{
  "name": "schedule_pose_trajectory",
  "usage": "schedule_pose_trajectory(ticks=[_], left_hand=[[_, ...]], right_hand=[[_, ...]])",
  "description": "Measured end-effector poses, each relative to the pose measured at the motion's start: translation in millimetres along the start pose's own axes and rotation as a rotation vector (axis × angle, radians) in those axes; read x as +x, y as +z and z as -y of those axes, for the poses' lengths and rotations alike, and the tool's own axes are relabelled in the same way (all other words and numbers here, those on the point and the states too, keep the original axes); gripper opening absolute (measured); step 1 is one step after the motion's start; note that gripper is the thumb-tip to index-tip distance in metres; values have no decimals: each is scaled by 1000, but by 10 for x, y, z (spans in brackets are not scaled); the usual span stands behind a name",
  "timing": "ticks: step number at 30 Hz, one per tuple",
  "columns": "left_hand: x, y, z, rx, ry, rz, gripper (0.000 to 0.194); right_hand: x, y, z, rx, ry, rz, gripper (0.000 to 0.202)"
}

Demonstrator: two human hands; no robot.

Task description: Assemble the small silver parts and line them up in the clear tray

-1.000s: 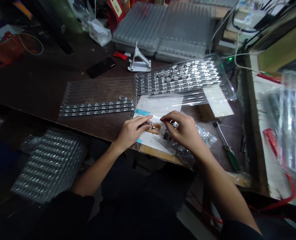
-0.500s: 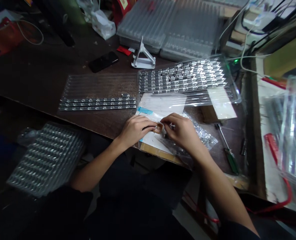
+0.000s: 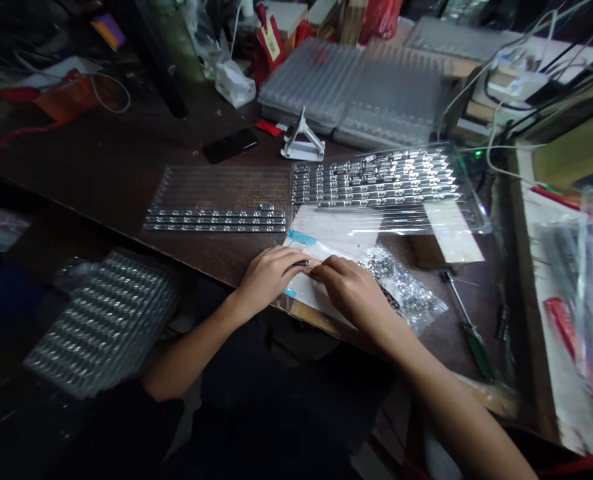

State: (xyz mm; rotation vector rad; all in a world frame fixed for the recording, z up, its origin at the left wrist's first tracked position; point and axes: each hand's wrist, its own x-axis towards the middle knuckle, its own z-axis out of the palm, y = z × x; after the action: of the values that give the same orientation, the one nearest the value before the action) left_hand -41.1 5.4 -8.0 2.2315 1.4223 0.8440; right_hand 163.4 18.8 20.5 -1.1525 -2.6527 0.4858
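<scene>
My left hand (image 3: 271, 272) pinches a small metallic part (image 3: 302, 263) over a white sheet (image 3: 326, 233) with blue tape on it. My right hand (image 3: 346, 283) meets it from the right, fingers pressed together near the same part; what they hold is too small to make out. A clear bag of shiny small parts (image 3: 411, 287) lies beside my right hand. Behind, a clear tray (image 3: 216, 183) carries a few rows of metal parts near its front edge. A fuller tray (image 3: 371, 177) of such parts sits to its right, slightly tilted.
A green-handled screwdriver (image 3: 477, 350) lies at the right. Behind the trays are a phone (image 3: 230, 145), a white stand (image 3: 303, 143) and stacked clear trays (image 3: 311, 80). More filled trays (image 3: 96, 320) are stacked low at the left. Cables run at the back right.
The whole view has shifted, so things appear lower and further right. My right hand has come closer to my left fingertips, and the small brown piece seen between them is now mostly covered.
</scene>
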Motion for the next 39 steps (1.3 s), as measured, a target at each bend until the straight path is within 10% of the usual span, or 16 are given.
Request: schedule_pose_trajectory(ticks=[29,36,39], left_hand=[[23,-74,-16,25,-122,-55,14],[76,-47,-112,-27,-120,-162,11],[118,-4,-187,-70,-105,-186,9]], right_hand=[[21,-72,76,-132,45,103,31],[-146,-315,-261,-32,267,-223,28],[-200,-389,-401,-1,336,-167,18]])
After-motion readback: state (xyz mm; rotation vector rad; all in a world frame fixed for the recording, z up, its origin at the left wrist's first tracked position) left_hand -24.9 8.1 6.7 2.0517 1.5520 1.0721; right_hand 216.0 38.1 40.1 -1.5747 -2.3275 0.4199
